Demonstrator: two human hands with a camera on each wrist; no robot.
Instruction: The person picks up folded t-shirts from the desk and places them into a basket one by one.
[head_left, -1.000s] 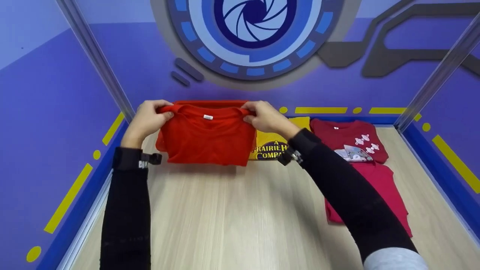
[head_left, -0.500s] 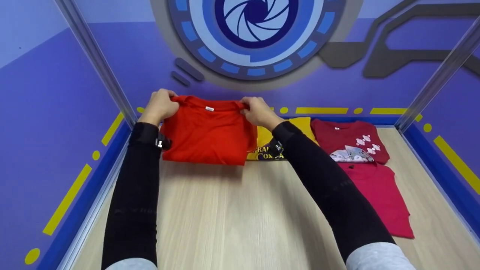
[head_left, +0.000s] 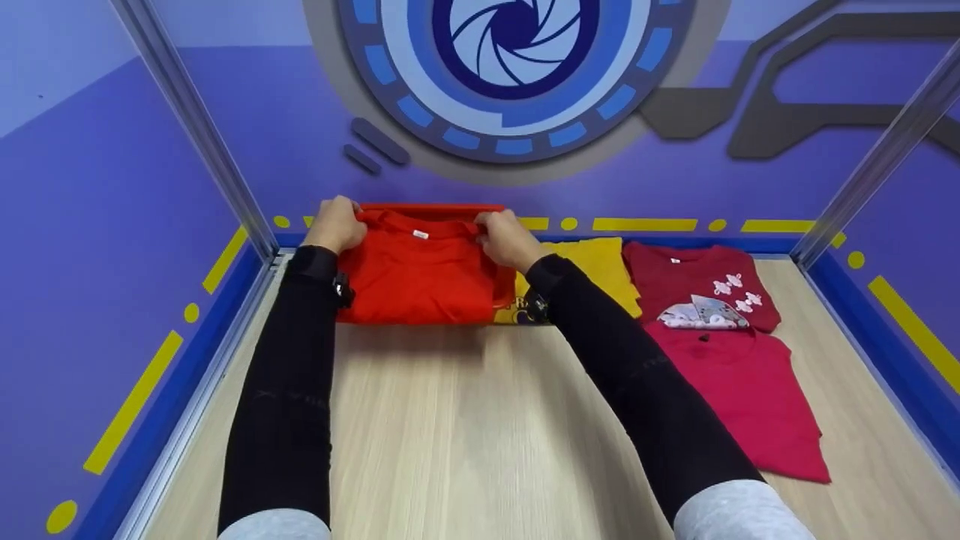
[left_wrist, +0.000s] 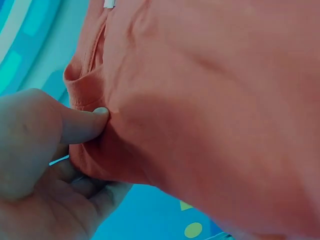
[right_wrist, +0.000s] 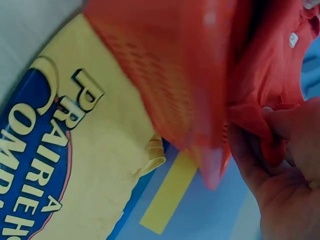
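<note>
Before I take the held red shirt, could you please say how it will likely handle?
The red shirt will likely be floppy, as its cloth creases where the left hand and right hand pinch it. It is probably light, since they grip only its upper edge. It seems unlikely to roll, being broad and flattish.

Purple wall (head_left: 259,112), metal corner post (head_left: 200,127)

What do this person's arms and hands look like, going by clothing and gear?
The left hand and right hand are bare. Behind each sits a black band with a small dark device. Black sleeves with faint marks, too dim to read, follow; light grey cloth shows beyond them.
</note>
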